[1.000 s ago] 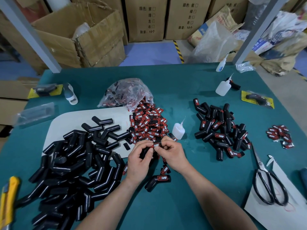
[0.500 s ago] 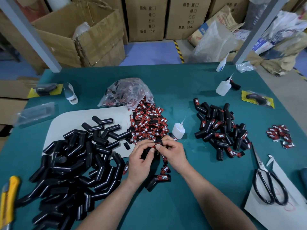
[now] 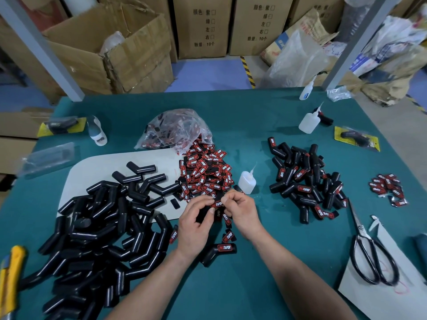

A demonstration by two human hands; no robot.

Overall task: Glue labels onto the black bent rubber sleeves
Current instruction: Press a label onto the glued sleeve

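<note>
Unmoved: left hand [image 3: 194, 224] grips sleeve [image 3: 202, 218], right hand [image 3: 242, 212] label [image 3: 216, 204].

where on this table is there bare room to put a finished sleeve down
Bare mat: between the labelled sleeve pile and the scissors; also the far strip between the label bag and the far glue bottle. Crowded: the unlabelled sleeve pile on the left, the label heap mid-table.

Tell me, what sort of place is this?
Probably a small factory or warehouse assembly bench: printed cardboard cartons stand behind the green table, which carries heaps of black rubber sleeves and red labels, with glue bottles among them.
</note>
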